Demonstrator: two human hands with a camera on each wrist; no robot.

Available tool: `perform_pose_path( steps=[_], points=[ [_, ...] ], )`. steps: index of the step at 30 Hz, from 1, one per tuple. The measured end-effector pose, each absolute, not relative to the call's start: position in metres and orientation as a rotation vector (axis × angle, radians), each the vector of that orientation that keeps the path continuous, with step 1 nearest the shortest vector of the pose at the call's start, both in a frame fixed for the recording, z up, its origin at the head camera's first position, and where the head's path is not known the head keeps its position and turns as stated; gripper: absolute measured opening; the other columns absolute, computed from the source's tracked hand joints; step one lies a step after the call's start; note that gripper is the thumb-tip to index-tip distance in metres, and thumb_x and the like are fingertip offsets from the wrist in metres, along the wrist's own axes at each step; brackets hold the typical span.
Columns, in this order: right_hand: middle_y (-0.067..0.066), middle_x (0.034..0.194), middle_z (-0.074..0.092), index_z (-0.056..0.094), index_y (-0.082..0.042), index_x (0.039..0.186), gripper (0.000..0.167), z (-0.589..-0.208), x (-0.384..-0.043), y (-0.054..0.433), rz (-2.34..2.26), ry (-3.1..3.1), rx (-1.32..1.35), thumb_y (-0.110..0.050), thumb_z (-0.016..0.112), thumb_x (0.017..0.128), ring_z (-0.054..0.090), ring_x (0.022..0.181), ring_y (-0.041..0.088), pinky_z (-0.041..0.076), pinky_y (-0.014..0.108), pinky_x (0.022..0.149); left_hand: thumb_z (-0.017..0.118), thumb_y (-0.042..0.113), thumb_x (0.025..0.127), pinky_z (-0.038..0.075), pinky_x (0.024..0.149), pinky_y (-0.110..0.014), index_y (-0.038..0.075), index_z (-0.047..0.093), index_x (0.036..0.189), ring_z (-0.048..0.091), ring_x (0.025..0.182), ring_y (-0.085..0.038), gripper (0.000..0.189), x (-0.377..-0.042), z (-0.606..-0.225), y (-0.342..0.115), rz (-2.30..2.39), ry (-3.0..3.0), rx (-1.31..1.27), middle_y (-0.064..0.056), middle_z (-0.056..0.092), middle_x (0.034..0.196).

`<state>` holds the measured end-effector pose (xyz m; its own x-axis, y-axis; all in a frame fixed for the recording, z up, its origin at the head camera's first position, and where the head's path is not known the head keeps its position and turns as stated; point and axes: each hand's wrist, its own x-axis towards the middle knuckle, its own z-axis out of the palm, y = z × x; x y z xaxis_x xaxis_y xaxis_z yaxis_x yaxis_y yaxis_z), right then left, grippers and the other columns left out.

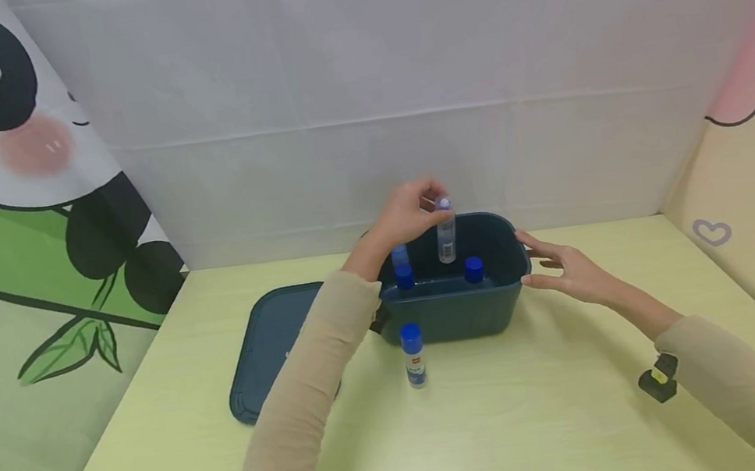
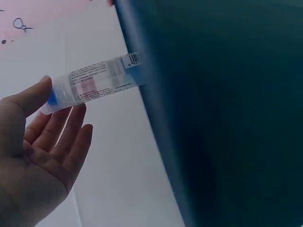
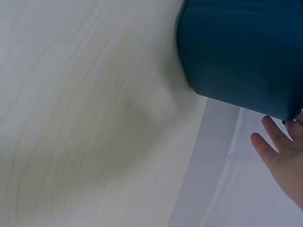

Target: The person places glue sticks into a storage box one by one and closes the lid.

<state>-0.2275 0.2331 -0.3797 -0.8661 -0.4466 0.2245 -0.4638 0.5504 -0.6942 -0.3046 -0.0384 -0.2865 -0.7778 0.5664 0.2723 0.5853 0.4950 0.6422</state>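
In the head view a dark teal bin [image 1: 447, 317] stands near the back of the table. Over its opening, my left hand [image 1: 410, 212] pinches a clear glue stick [image 1: 446, 241] by its upper end, held upright. In the left wrist view the thumb and fingers hold the printed glue stick [image 2: 102, 80] beside the bin's edge. My right hand [image 1: 569, 271] touches the bin's right rim with straight, spread fingers. Inside the bin show a blue cap [image 1: 474, 269] and another blue cap [image 1: 404, 276]. A blue-capped glue stick [image 1: 414, 357] stands on the table before the bin.
A dark teal lid [image 1: 271, 350] lies flat left of the bin, partly hidden by the left sleeve. A white cloth wall [image 1: 399, 68] rises behind the table [image 1: 500, 425]. Printed cloths hang on both sides.
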Motion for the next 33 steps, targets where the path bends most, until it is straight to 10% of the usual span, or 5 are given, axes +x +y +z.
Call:
perform_pose_path(
  steps=[33],
  points=[
    [0.021, 0.145, 0.023, 0.019, -0.006, 0.145, 0.070, -0.381, -0.225, 0.229, 1.253, -2.739, 0.806, -0.017, 0.059, 0.088, 0.037, 0.123, 0.043, 0.032, 0.056, 0.097, 0.073, 0.017, 0.077, 0.048, 0.079, -0.028, 0.003, 0.065, 0.099, 0.062, 0.088, -0.018, 0.027, -0.325, -0.345, -0.061, -0.989, -2.952, -1.004, -0.008, 0.066, 0.095]
  ],
)
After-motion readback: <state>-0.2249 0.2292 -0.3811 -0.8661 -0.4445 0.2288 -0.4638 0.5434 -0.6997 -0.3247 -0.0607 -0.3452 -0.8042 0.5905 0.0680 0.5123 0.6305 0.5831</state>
